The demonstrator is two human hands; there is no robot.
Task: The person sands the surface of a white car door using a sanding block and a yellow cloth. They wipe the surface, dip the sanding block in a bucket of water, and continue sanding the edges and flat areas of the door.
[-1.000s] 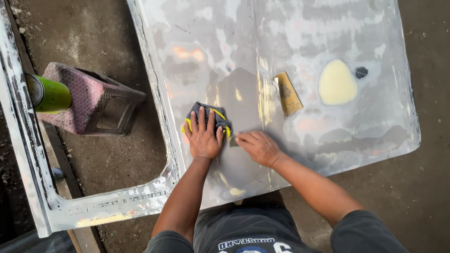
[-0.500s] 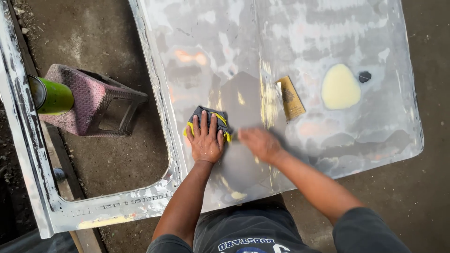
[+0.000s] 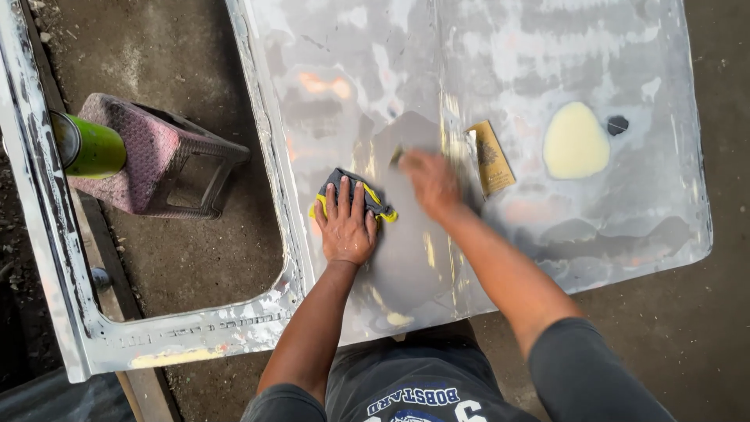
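A bare, sanded car door panel (image 3: pixel 547 70) lies flat in front of me. My left hand (image 3: pixel 346 223) presses flat on a dark grey and yellow cloth (image 3: pixel 355 186) on the panel. My right hand (image 3: pixel 431 181) is blurred with motion on the panel just right of the cloth, fingers curled on a small piece of sandpaper that is mostly hidden. A tan sheet of sandpaper (image 3: pixel 490 156) lies right of that hand. Further right sits a pale yellow patch of filler (image 3: pixel 575 142) with a small dark spot (image 3: pixel 617 124) beside it.
The door's window frame (image 3: pixel 47 234) runs down the left and along the bottom. A pink plastic stool (image 3: pixel 148 156) stands on the dirt floor inside the frame opening, with a green can (image 3: pixel 90 146) next to it. A wooden plank (image 3: pixel 133 383) lies under the frame.
My right hand has slid up and away across the panel, from beside the cloth to near the tan sheet. My left hand and the cloth have stayed put.
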